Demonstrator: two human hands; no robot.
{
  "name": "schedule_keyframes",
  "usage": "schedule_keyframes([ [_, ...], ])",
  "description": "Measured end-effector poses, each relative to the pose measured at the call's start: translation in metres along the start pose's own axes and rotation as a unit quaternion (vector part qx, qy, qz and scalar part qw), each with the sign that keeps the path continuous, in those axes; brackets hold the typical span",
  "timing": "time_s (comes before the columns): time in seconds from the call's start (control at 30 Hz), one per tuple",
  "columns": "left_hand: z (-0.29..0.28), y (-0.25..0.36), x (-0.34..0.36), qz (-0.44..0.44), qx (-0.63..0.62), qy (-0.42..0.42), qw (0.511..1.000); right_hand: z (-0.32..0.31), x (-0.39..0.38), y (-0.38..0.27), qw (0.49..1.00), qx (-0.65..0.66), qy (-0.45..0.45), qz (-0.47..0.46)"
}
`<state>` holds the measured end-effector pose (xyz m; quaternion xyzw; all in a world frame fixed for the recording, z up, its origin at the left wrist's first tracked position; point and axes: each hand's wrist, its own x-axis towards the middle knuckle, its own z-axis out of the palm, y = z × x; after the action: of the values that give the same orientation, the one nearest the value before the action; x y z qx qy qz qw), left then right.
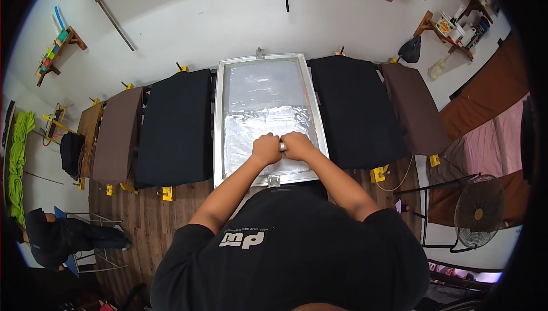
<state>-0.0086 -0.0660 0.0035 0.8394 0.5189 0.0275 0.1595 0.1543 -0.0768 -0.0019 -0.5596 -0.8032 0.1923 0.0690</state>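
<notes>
My left hand (266, 148) and my right hand (295, 146) are side by side, both closed around a silver bar-like tool (282, 146); only a small part of it shows between them. They are over the lower half of a framed screen (220, 105) with an aluminium rim, a translucent mesh and wet-looking, glossy silvery material across its lower part. Metal clamps sit at the middle of its top and bottom edges. Black fabric-covered boards (174, 122) lie to either side of the screen.
Brown boards (117, 134) continue the row outward. A person in dark clothes (54, 242) sits at the lower left, near hanging lime fabric (21, 157). A standing fan (478, 211) is at the right. Wall shelves (456, 31) hold containers and tools. Yellow brackets (378, 175) project under the boards.
</notes>
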Motion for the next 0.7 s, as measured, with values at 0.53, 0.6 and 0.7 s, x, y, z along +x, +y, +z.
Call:
schedule_keyframes([
  [0.53,-0.021,0.004,0.019,-0.007,-0.009,-0.068,0.998,-0.006,0.013,0.014,1.0,-0.007,-0.019,-0.003],
  [0.6,-0.016,-0.006,0.038,-0.036,-0.003,-0.053,0.998,-0.009,0.035,0.013,1.0,-0.02,-0.004,-0.014],
  [0.7,-0.017,-0.009,0.047,-0.037,0.009,-0.095,0.995,-0.005,0.047,0.023,0.999,-0.025,-0.027,-0.033],
])
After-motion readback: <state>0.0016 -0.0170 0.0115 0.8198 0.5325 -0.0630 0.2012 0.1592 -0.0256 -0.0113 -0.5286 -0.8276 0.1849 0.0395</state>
